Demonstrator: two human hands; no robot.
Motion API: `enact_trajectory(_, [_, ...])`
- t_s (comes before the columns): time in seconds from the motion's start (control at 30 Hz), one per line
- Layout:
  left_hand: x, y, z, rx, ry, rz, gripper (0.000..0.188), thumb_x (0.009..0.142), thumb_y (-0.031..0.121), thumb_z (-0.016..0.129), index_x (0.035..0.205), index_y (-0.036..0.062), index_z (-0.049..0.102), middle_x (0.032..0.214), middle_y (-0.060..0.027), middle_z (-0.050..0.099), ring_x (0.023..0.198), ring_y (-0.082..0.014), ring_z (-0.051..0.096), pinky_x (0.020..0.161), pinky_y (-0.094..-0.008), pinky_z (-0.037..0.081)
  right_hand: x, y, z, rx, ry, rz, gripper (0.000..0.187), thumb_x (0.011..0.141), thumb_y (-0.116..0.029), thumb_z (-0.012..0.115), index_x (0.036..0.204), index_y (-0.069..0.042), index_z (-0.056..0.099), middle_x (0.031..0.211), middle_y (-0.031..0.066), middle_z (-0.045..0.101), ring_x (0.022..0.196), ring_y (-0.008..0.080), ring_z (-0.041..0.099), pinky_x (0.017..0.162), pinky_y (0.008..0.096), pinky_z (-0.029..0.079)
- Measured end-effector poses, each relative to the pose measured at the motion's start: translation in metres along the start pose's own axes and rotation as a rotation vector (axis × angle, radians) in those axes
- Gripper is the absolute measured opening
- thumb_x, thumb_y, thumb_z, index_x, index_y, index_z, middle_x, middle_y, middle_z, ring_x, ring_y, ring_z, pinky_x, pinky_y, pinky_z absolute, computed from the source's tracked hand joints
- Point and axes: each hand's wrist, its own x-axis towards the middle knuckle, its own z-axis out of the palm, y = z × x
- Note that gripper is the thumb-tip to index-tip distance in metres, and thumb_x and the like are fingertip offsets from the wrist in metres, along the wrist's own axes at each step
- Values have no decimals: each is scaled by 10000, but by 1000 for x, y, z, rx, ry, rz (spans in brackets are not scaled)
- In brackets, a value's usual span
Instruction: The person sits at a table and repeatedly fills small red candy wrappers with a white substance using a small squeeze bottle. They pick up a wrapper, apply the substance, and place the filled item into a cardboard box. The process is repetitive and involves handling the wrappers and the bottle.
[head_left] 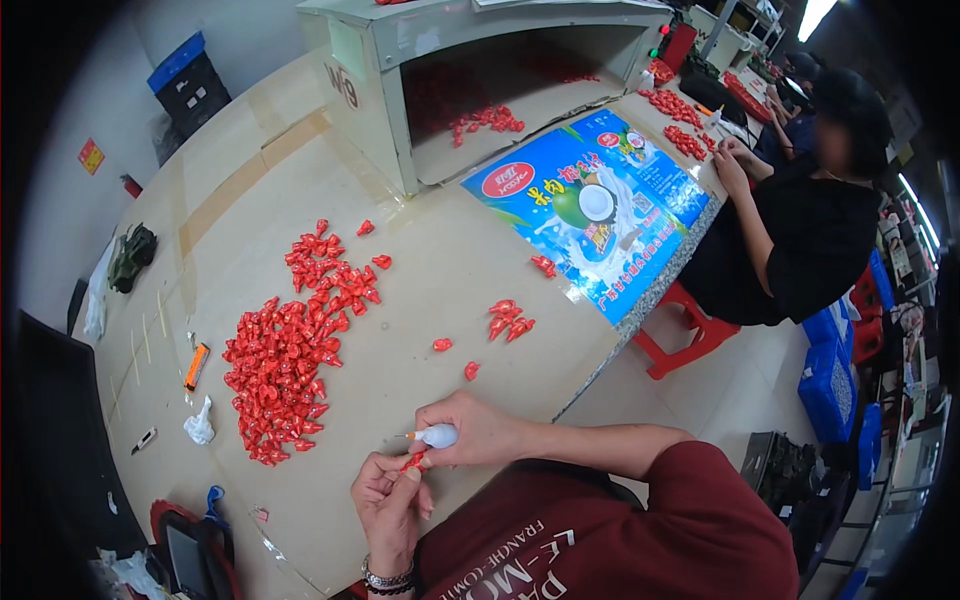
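Observation:
My left hand [388,498] is closed, pinching a small red plastic piece [414,462] between thumb and fingertips. Close against it, my right hand [472,424] grips a small white squeeze bottle [438,436] with an orange collar and a thin needle tip pointing left. Its fingers also come down beside the red piece; whether they touch it I cannot tell. To the left on the table lies a large pile of similar red pieces [275,375]. A small cluster of red pieces [508,320] and a few single ones lie ahead of my hands.
A grey open-fronted box [372,110] holding more red pieces stands at the back. Beside it lies a blue printed sheet [600,215]. An orange-labelled tube [197,367], crumpled tissue [200,422] and a cutter [145,440] are at left. A co-worker [815,200] sits at right.

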Motion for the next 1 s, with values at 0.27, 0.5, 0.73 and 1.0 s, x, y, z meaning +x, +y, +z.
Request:
enact_trajectory(0.27, [-1,-4,3,3,0,29,36,901,11,568,912,2,535,733,-99,639,450,-103,521,389,-204,373,-7,-9,-3,48,-10,39,111,788,-85,689,844,-9,630,685,36,627,594,60,571,517,234,433])
enact_trajectory(0.5, [2,-4,7,13,17,18,45,905,28,579,911,5,540,715,-90,631,455,-96,519,391,-204,374,-4,1,-4,11,32,-19,130,773,-89,711,841,-8,636,680,36,620,592,60,566,530,236,445])
enact_trajectory(0.73, [-8,0,-5,49,26,-19,57,912,32,580,949,-5,558,674,-47,598,480,-78,519,415,-198,384,-2,-6,8,34,44,71,112,778,-64,730,833,-12,647,729,2,624,606,35,556,522,205,455])
enact_trajectory(1.0, [1,-9,-8,13,-37,27,40,908,23,574,938,-3,575,642,-24,574,486,-53,519,408,-180,380,-1,-6,7,48,87,154,102,767,-10,725,826,-6,641,741,7,603,572,39,553,466,179,419])
